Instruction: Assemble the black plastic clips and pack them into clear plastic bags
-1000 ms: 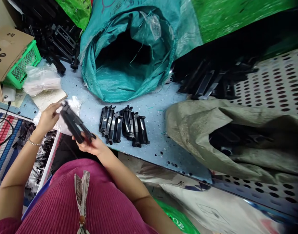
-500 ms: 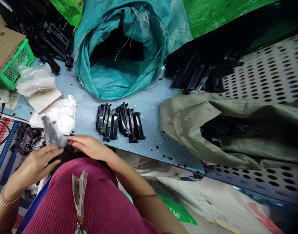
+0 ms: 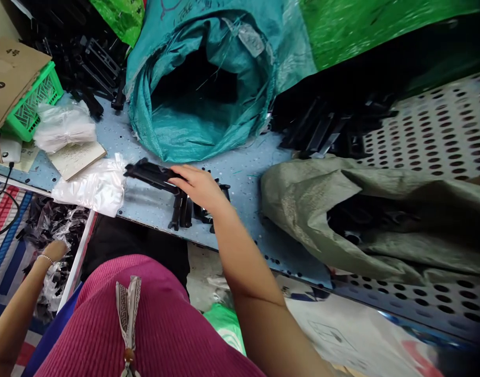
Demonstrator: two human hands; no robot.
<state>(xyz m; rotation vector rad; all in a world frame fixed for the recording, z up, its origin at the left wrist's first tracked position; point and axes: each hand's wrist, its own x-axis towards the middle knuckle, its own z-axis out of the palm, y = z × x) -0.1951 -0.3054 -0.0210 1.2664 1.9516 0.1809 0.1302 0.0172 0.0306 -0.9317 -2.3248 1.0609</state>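
Note:
My right hand [image 3: 198, 186] has its fingers closed around one end of a long black plastic part [image 3: 151, 174], raised and tilted over the work table. Beneath that hand, several more black plastic parts [image 3: 181, 210] lie side by side near the table's front edge, partly covered by my hand and forearm. Down at the left, my left hand [image 3: 56, 251] reaches over a heap of black parts in clear plastic bags [image 3: 53, 222]. Its fingers are hidden from view. A stack of clear plastic bags [image 3: 94, 186] lies just left of the held part.
An open teal woven sack [image 3: 200, 144] stands at the table's back. On the right lies an olive sack [image 3: 298, 193] with black parts inside. Dark parts [image 3: 98, 65] are heaped at the back left, beside a green basket [image 3: 30, 112] and a cardboard box [image 3: 12, 68].
Both hands were together at the table edge around a bagged dark part. My left hand has moved down-left to the heap, without that part visible. My right hand has taken hold of a black part.

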